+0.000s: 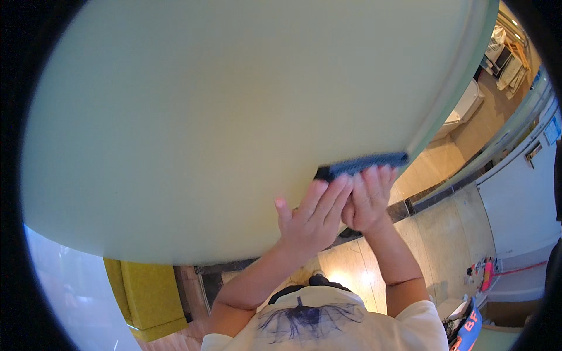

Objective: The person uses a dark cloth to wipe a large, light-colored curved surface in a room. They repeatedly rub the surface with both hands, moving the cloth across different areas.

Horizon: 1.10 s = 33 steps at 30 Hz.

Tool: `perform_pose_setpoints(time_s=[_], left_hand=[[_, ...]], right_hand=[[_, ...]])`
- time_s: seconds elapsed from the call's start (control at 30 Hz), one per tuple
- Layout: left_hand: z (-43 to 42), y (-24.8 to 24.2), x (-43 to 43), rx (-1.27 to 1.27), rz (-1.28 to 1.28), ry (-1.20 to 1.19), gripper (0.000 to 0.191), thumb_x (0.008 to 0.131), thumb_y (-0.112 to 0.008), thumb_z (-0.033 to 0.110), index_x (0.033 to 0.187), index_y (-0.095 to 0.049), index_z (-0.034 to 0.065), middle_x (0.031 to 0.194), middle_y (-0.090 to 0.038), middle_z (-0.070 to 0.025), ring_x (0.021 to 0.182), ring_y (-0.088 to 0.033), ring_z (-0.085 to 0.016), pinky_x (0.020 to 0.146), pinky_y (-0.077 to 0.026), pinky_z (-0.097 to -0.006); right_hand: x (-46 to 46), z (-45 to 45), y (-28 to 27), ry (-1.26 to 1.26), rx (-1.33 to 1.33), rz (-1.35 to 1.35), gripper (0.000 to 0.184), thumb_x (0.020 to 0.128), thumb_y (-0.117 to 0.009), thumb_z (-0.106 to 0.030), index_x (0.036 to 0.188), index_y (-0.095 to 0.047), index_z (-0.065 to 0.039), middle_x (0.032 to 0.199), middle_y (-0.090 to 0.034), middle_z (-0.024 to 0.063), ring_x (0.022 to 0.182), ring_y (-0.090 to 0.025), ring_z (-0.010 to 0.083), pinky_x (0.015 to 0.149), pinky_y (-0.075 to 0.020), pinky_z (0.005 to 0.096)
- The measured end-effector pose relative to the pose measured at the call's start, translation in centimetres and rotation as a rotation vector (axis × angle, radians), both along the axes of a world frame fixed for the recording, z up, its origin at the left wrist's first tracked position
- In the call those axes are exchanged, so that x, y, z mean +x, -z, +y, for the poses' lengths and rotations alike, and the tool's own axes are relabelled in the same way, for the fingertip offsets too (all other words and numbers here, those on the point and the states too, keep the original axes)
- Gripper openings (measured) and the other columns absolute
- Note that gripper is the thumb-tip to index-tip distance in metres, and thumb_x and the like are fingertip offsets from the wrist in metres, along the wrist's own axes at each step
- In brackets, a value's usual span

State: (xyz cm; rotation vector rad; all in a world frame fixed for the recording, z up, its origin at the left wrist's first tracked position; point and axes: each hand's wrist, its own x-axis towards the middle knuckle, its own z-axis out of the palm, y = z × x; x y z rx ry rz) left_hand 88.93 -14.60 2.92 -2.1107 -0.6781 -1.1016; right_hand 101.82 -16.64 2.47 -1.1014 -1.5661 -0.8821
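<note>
A long dark blue, fibrous-looking pad [366,163] with a black end lies against a large, pale green frosted glass panel [210,131]. My left hand [311,215] has its fingertips at the pad's lower edge near the black end, thumb spread out to the left. Beside it, my right hand [369,197] has its fingers along the right part of the pad. The two hands touch or overlap at the fingers. The pad's right end reaches close to the panel's right edge. Motion blurs the pad, and its underside is hidden.
A yellow-green upholstered seat [151,298] stands at lower left. Beyond the panel's right edge are a white bathtub-like fixture [465,105] and stacked items [511,74]. A white door [522,193] is at right. Small items and a pink object [487,275] lie on the tiled floor [443,232].
</note>
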Motion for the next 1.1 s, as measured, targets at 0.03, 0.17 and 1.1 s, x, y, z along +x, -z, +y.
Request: perform_pose_setpoints(time_s=[0.03,0.17,1.1], left_hand=[[-0.2,1.4,-0.3,-0.019,0.019,0.008,0.025,0.077,-0.049,0.018,0.099,-0.054,0.0078,0.118,-0.044,-0.0091,0.121,-0.023,-0.031,0.094,0.002,-0.0588],[-0.7,6.2,-1.4,-0.048,0.104,-0.002,0.025,0.077,-0.049,0.021,0.098,-0.054,0.0084,0.116,-0.045,-0.0082,0.121,-0.023,-0.029,0.094,0.003,-0.0588],[-0.4,-8.4,0.9,-0.051,-0.087,-0.142,0.038,0.080,-0.041,0.024,0.114,-0.045,0.0073,0.126,-0.035,-0.0073,0.122,-0.022,-0.027,0.094,0.003,-0.0564]], right_hand=[[0.0,-0.3,1.6,-0.021,-0.029,-0.001,0.023,0.070,-0.052,-0.013,0.089,-0.057,-0.004,0.098,-0.052,0.0092,0.088,-0.048,0.0273,0.086,-0.0302,0.0423],[-0.5,-1.1,6.1,-0.027,-0.068,-0.013,0.021,0.065,-0.057,-0.011,0.085,-0.058,-0.006,0.092,-0.053,0.0050,0.083,-0.049,0.0229,0.080,-0.0357,0.0402],[0.4,-0.1,-9.8,-0.073,0.017,-0.053,0.035,0.070,-0.049,-0.012,0.103,-0.054,-0.003,0.112,-0.050,0.0102,0.109,-0.042,0.0272,0.099,-0.0157,0.0410]])
